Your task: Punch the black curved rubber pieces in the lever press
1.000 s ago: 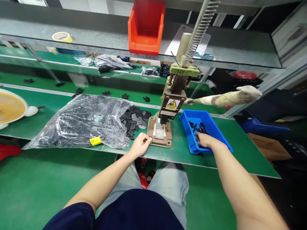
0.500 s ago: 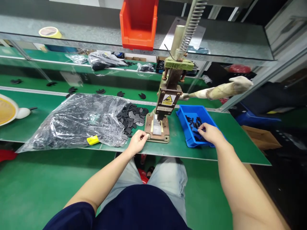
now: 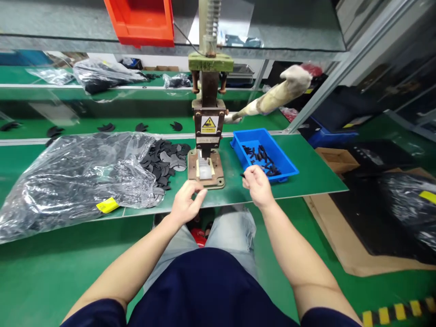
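Note:
My left hand (image 3: 188,201) rests at the table's front edge, by the near left corner of a hand press (image 3: 208,129). Its thumb stands apart from the loosely bent fingers, and nothing shows between them. A small black part (image 3: 242,175) sticks out of the pinched fingertips of my right hand (image 3: 257,185). That hand is between the press base and a blue bin (image 3: 289,168), which contains similar black pieces (image 3: 260,156). Under the press ram a pale block (image 3: 205,170) sits on the base plate.
Left of the press, flat curved black pieces (image 3: 163,161) spill from a large clear plastic bag (image 3: 78,177). A cloth-wrapped lever (image 3: 269,100) juts out right from the press. An orange bin (image 3: 141,22) stands on the shelf above. More curved pieces (image 3: 141,127) lie behind.
My right hand has come out of the blue bin and moved left with a small black part. My left thumb has parted from the fingers. The camera view has shifted right.

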Demonstrator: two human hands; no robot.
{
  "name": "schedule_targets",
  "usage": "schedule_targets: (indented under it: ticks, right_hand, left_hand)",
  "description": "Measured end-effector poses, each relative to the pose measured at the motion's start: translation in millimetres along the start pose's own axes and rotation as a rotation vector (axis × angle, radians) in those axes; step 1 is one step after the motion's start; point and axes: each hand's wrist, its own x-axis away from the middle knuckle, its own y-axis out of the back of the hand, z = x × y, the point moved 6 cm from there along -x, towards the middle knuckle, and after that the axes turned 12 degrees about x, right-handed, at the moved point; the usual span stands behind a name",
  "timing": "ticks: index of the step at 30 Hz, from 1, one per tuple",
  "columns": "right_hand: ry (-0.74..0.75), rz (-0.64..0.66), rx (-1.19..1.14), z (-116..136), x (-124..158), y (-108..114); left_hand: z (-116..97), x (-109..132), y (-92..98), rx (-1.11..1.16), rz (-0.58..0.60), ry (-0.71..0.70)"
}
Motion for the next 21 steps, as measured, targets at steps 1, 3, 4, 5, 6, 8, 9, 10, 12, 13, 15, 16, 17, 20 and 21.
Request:
schedule_targets:
  ticks: [1, 3, 4, 5, 6, 8, 9, 10, 12, 13, 15, 16, 17, 20, 21]
  right_hand:
    - [0.002, 0.045, -0.064, 4.5, 9.3, -19.7]
    - [0.001, 0.138, -0.168, 14.0, 25.1, -53.6]
    - [0.001, 0.181, -0.207, 18.7, 31.5, -66.6]
    - [0.003, 0.222, -0.238, 23.0, 36.8, -76.8]
    - [0.005, 0.259, -0.262, 26.6, 41.3, -84.3]
    - [0.009, 0.316, -0.295, 30.9, 48.2, -92.5]
    - [0.006, 0.337, -0.306, 31.5, 51.1, -94.2]
    - [0.001, 0.353, -0.315, 31.2, 53.6, -94.9]
    - [-0.018, 0.363, -0.328, 28.5, 58.1, -94.8]
    - [-0.029, 0.361, -0.331, 26.7, 60.0, -94.7]
    - [-0.046, 0.359, -0.335, 23.4, 63.4, -95.3]
    - [-0.052, 0.361, -0.334, 22.2, 64.7, -96.1]
    - [-0.057, 0.365, -0.331, 21.4, 65.8, -97.1]
    - [-0.061, 0.374, -0.315, 20.7, 66.7, -98.8]
    - [-0.057, 0.374, -0.306, 20.9, 66.3, -98.7]
  left_hand:
    - [-10.6, 0.0, -6.0, 0.015, 0.034, -0.021]
    - [-24.9, 0.3, -16.7, 0.047, 0.101, -0.048]
    - [-28.8, 1.1, -20.0, 0.065, 0.123, -0.056]
    - [-30.8, 2.4, -21.4, 0.082, 0.135, -0.058]
    - [-31.4, 4.5, -21.1, 0.094, 0.137, -0.054]
    - [-30.2, 10.2, -16.5, 0.098, 0.124, -0.029]
    - [-29.3, 13.7, -13.1, 0.093, 0.114, -0.013]
    - [-28.6, 17.4, -9.7, 0.087, 0.105, -0.001]
    - [-28.6, 24.2, -3.1, 0.080, 0.080, 0.005]
    - [-28.8, 27.2, -0.4, 0.080, 0.066, 0.000]
    - [-28.7, 32.0, 2.8, 0.078, 0.043, -0.013]
    - [-28.3, 33.9, 3.5, 0.078, 0.034, -0.023]
    - [-27.8, 35.3, 3.8, 0.079, 0.028, -0.034]
    - [-26.2, 37.7, 3.2, 0.089, 0.024, -0.075]
    - [-26.0, 37.7, 3.0, 0.091, 0.027, -0.087]
